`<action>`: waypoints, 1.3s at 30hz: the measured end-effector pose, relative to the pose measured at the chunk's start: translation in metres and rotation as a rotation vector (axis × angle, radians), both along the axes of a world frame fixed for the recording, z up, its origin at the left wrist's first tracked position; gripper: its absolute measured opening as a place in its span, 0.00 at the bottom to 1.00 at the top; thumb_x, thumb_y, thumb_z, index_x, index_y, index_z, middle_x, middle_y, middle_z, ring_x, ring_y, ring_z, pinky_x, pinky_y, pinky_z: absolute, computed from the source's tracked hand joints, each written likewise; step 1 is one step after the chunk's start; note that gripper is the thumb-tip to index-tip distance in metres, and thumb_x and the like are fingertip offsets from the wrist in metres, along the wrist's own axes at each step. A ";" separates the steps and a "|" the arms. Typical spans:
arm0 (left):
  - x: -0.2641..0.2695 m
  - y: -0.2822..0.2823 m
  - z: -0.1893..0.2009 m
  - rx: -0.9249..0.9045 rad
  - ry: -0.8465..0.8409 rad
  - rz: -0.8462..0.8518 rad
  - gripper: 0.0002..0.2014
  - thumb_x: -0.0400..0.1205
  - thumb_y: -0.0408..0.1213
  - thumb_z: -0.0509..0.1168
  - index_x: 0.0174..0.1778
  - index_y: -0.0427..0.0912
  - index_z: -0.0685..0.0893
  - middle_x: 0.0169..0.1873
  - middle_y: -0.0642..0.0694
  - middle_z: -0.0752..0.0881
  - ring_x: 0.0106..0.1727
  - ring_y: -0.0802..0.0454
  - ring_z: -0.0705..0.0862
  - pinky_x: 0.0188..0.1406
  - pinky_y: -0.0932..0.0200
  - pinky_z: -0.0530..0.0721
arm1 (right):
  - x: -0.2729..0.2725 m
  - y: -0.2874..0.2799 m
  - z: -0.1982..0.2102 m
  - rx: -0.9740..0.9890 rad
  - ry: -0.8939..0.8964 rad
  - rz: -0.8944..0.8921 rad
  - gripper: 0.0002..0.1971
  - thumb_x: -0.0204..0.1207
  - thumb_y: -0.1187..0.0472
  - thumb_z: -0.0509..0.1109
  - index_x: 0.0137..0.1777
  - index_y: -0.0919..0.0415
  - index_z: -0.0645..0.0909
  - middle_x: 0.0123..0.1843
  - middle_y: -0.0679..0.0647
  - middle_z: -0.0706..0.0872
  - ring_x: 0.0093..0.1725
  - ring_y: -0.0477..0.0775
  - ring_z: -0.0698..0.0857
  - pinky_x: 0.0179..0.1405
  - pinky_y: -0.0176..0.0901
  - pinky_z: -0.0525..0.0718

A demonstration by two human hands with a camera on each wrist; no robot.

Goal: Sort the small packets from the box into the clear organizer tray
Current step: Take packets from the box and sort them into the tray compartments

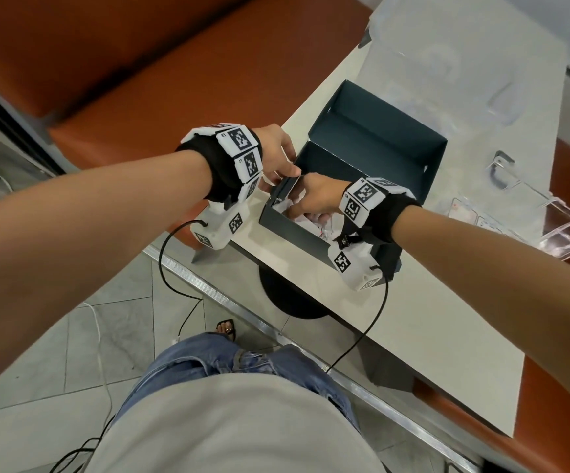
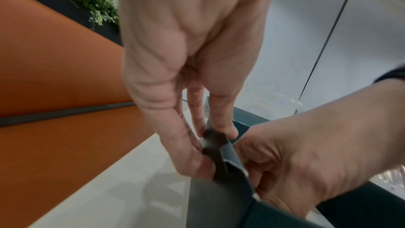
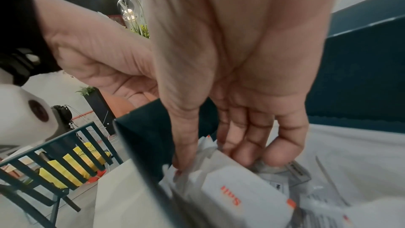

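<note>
While the left hand (image 2: 197,127) pinches the box (image 1: 372,155) corner flap, the right hand (image 3: 236,119) closes on a white packet (image 3: 241,195) inside. Risk: several loose packets lifting together, spilling short of the organizer tray (image 1: 549,220) to the right.

I see the pale table (image 1: 396,319) carrying the dark teal box (image 1: 375,158) near its corner, with the clear organizer tray (image 1: 549,216) well apart, to the right.
</note>
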State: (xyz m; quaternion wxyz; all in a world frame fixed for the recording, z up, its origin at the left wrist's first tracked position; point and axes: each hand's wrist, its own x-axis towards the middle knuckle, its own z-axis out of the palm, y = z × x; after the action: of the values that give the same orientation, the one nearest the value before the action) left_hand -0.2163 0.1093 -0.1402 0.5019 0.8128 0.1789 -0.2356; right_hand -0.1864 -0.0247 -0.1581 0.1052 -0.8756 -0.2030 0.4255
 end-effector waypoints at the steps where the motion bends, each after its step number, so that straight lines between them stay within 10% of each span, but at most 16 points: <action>1: 0.000 0.000 0.000 0.006 -0.003 -0.003 0.18 0.80 0.35 0.72 0.66 0.41 0.80 0.43 0.41 0.86 0.40 0.48 0.87 0.24 0.57 0.87 | -0.001 0.001 0.001 -0.005 -0.015 0.021 0.21 0.73 0.65 0.75 0.64 0.73 0.79 0.20 0.53 0.76 0.21 0.50 0.75 0.20 0.37 0.74; 7: 0.000 -0.001 0.000 0.025 -0.012 0.000 0.20 0.80 0.35 0.72 0.68 0.39 0.80 0.46 0.40 0.86 0.45 0.46 0.88 0.39 0.50 0.89 | -0.006 0.005 0.001 -0.024 -0.083 0.141 0.15 0.76 0.64 0.71 0.62 0.65 0.81 0.38 0.50 0.81 0.36 0.47 0.79 0.29 0.32 0.80; 13: 0.000 -0.002 0.003 0.027 0.002 0.007 0.18 0.80 0.34 0.71 0.66 0.40 0.80 0.49 0.39 0.86 0.45 0.46 0.87 0.34 0.53 0.88 | -0.016 0.008 -0.002 -0.021 -0.124 0.182 0.23 0.82 0.61 0.63 0.75 0.65 0.69 0.65 0.60 0.81 0.63 0.59 0.81 0.66 0.52 0.81; 17: 0.001 -0.002 0.003 0.054 0.001 -0.006 0.18 0.80 0.34 0.71 0.66 0.40 0.80 0.50 0.39 0.86 0.47 0.45 0.87 0.36 0.52 0.89 | -0.018 0.006 -0.001 -0.050 -0.130 0.251 0.23 0.82 0.64 0.60 0.78 0.63 0.69 0.72 0.62 0.78 0.73 0.63 0.75 0.73 0.56 0.75; 27: 0.001 -0.006 -0.001 0.121 -0.026 -0.002 0.15 0.81 0.35 0.71 0.63 0.39 0.81 0.41 0.42 0.86 0.37 0.48 0.86 0.19 0.59 0.84 | 0.009 -0.036 0.036 0.184 -0.119 -0.019 0.14 0.74 0.61 0.77 0.57 0.65 0.84 0.54 0.62 0.89 0.56 0.63 0.87 0.62 0.63 0.83; 33: 0.007 -0.018 0.022 0.425 -0.283 0.019 0.18 0.83 0.46 0.67 0.62 0.36 0.82 0.53 0.39 0.86 0.47 0.44 0.88 0.48 0.50 0.90 | 0.015 -0.077 0.065 0.564 0.023 -0.517 0.18 0.81 0.69 0.67 0.70 0.69 0.77 0.65 0.64 0.84 0.63 0.62 0.85 0.64 0.58 0.83; 39: 0.015 -0.069 0.068 -0.174 -0.412 0.111 0.22 0.83 0.57 0.61 0.64 0.43 0.79 0.55 0.46 0.86 0.53 0.53 0.87 0.42 0.59 0.90 | 0.006 -0.118 0.101 0.925 0.075 -0.736 0.15 0.84 0.73 0.59 0.68 0.74 0.75 0.60 0.62 0.86 0.57 0.61 0.87 0.53 0.55 0.88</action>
State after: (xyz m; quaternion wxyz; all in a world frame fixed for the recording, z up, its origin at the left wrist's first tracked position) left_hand -0.2011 0.0408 -0.0723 0.6084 0.7862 0.0960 -0.0513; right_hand -0.1803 -0.1423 -0.0569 0.6238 -0.7360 -0.0467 0.2589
